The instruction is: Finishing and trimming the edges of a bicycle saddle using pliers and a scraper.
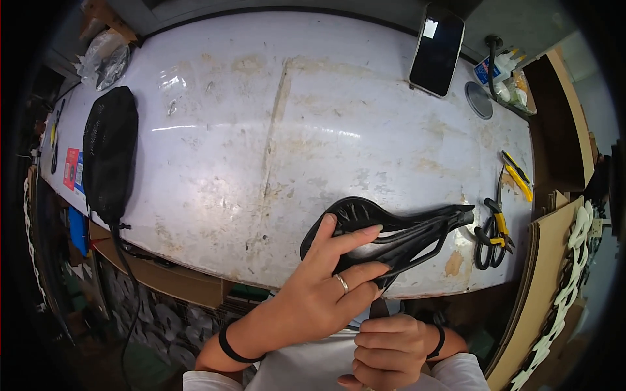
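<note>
From where I stand, the fingers of the left hand are spread apart and bent over a black bicycle saddle, holding it; the thumb is out of sight. A ring sits on one finger. The right hand is a fist just beside it at the bottom of the frame, fingers curled tight around a dark strip that pokes out of the top; whether the strip touches the saddle I can't tell. The saddle lies low, right of centre, by the near edge of the whitish, stained table, its narrow end toward the right.

Further out to the right lie yellow-and-black pliers, touching or overlapping dark-handled scissors, with a yellow cutter above them. In the upper right a phone leans upright, near a round grey disc. Over on the left of the frame rests a long black-covered object, a cable trailing from its lower end; a clear plastic bag is crumpled in the upper left.
</note>
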Motion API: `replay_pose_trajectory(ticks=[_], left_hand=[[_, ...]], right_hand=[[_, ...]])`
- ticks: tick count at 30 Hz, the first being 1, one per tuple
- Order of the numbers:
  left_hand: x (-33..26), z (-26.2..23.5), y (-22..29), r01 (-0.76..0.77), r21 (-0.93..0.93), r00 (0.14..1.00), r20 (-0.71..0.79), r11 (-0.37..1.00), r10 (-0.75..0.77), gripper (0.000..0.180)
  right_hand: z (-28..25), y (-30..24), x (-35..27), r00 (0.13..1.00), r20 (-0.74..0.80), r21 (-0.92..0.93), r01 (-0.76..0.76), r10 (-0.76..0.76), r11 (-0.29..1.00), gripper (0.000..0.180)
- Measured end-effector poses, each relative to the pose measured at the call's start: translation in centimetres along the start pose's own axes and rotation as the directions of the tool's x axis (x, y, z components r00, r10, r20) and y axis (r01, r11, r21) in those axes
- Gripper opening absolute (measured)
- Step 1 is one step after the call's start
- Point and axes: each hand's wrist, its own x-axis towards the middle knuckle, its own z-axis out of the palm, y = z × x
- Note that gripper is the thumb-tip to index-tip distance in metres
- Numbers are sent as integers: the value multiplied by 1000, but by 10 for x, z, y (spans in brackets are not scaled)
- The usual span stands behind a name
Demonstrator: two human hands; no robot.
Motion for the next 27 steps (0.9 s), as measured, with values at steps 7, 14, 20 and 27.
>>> replay_pose_trajectory(ticks=[7, 14, 20, 27], left_hand=[[-9, 3, -4, -25, -83, 999, 31, 996, 28, 7], [-14, 8, -2, -55, -23, 998, 36, 998, 55, 13], [-8, 7, -6, -17, -14, 1000, -1, 1000, 17, 25], [-10, 16, -5, -76, 21, 996, -49, 997, 77, 22]], right_hand=[[-12, 19, -3, 998, -27, 142, -56, 61, 988, 23], [-15, 24, -21, 978, -166, 494, -25, 123, 869, 25], [-20, 6, -9, 964, -116, 348, -186, 239, 919, 26], [-15, 17, -8, 1000, 0, 129, 24, -24, 991, 28]])
